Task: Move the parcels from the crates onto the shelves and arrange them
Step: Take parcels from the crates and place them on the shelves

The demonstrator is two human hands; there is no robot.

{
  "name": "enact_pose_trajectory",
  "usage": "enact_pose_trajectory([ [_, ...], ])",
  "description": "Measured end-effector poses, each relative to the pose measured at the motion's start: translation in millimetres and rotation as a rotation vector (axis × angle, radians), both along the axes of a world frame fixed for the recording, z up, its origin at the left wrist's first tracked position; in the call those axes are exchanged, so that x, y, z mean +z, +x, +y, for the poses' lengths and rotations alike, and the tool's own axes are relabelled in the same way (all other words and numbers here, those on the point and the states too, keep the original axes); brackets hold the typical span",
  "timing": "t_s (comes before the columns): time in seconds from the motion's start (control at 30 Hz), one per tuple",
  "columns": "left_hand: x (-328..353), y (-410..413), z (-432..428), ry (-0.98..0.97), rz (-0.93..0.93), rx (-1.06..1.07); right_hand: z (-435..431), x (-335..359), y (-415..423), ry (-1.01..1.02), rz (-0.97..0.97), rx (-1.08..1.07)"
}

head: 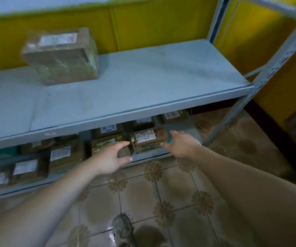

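Both hands are held out toward a small labelled parcel (148, 139) at the front of the lower shelf (150, 156). Above it is a grey upper shelf (143, 81), on which one larger taped parcel (61, 56) is stood. The left hand (110, 158) and right hand (182, 145) are spread and released, one at each side of the small parcel, with nothing grasped. Whether its sides are touched cannot be told. More parcels (59, 154) are packed along the lower shelf to the left; no crate is seen. The step is judged to be arranging. The parcel is best squared with flat palms, pressed evenly from both sides, and slid back from the edge without the neighbours being knocked.
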State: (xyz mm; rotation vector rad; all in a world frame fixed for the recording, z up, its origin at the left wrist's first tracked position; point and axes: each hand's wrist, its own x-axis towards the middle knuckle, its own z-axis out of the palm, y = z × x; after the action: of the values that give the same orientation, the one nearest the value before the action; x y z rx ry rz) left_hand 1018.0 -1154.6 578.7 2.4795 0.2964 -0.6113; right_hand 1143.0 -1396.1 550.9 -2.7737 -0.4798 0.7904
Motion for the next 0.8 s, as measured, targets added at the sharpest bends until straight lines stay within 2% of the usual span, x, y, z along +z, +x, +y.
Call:
enact_pose_trajectory([
  [0.23,126.1,-116.2,39.2,0.148,-0.172,0.237,87.8,123.3,-55.8,0.063,-0.124,0.316],
  [0.47,221.4,-250.7,116.3,0.253,-0.328,0.443,217.3,253.4,-136.4,0.217,-0.365,0.581],
  [0.8,274.4,-484.0,260.2,0.436,-0.359,0.717,470.0,325.9,-370.7,0.355,-0.472,0.972],
])
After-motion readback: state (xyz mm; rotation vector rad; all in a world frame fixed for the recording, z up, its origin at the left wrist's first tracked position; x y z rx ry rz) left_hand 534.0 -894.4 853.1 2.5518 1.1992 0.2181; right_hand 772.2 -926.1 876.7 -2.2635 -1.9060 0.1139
